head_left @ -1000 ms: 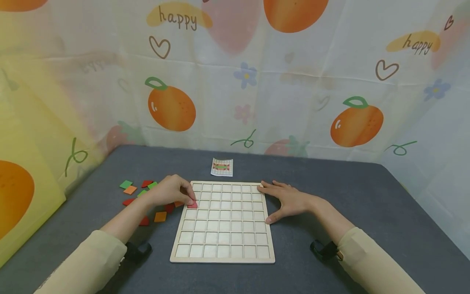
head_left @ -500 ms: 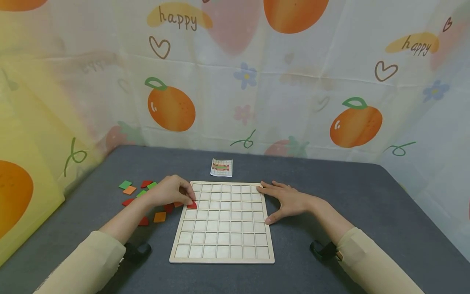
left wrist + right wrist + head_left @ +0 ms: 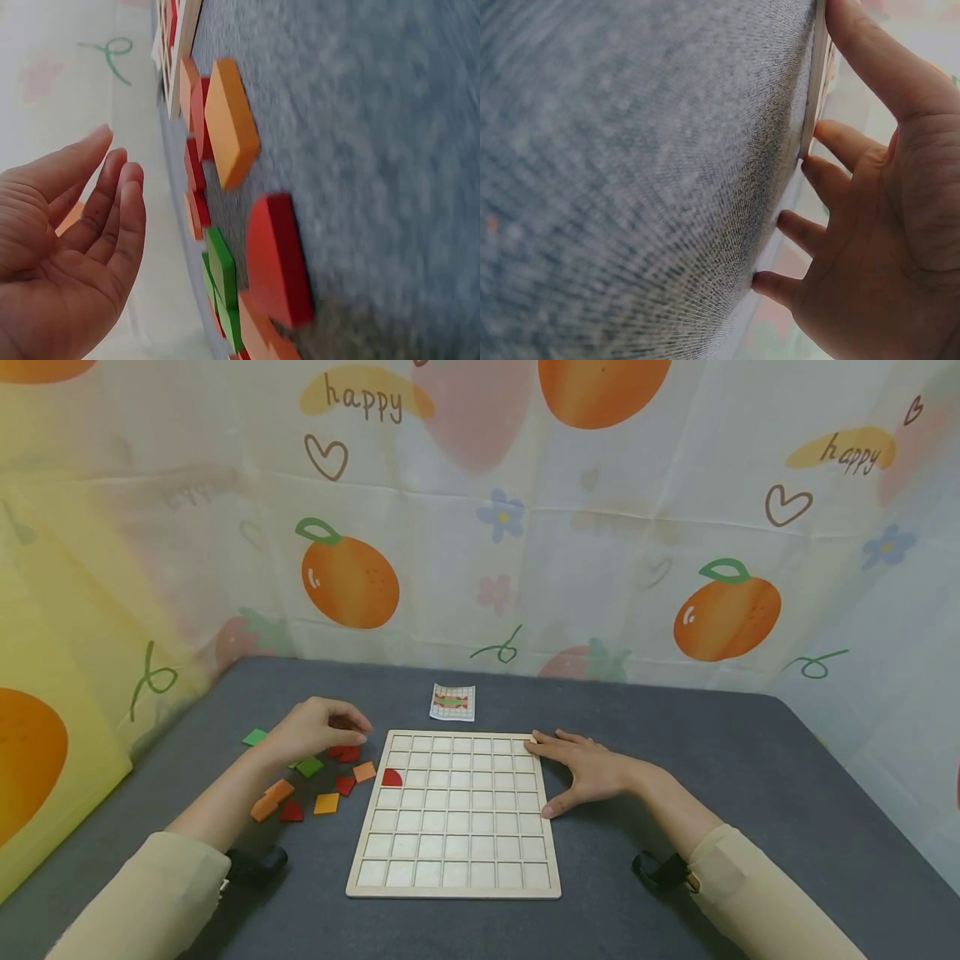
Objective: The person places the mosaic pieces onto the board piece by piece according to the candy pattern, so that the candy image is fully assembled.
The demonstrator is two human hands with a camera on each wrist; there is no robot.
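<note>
A pale wooden grid board (image 3: 453, 891) lies on the dark table, and one red quarter-round tile (image 3: 392, 777) sits in a cell of its left column. My left hand (image 3: 318, 727) hovers above the loose tiles left of the board, fingers loosely curved; the left wrist view shows nothing between thumb and fingertips. Below it lie red tiles (image 3: 292, 812), a green tile (image 3: 308, 767) and an orange tile (image 3: 326, 803). My right hand (image 3: 592, 768) rests with spread fingers at the board's right edge, thumb and fingertips touching its frame.
Behind the board lies a small printed card (image 3: 452, 702) with a coloured grid pattern. A fruit-printed curtain (image 3: 570, 552) hangs along the table's back edge. More orange tiles (image 3: 272, 799) lie beside my left forearm.
My left hand has let go of the red tile, leaving it in the board's left column, and has moved left and back over the loose tiles. The right hand stays put.
</note>
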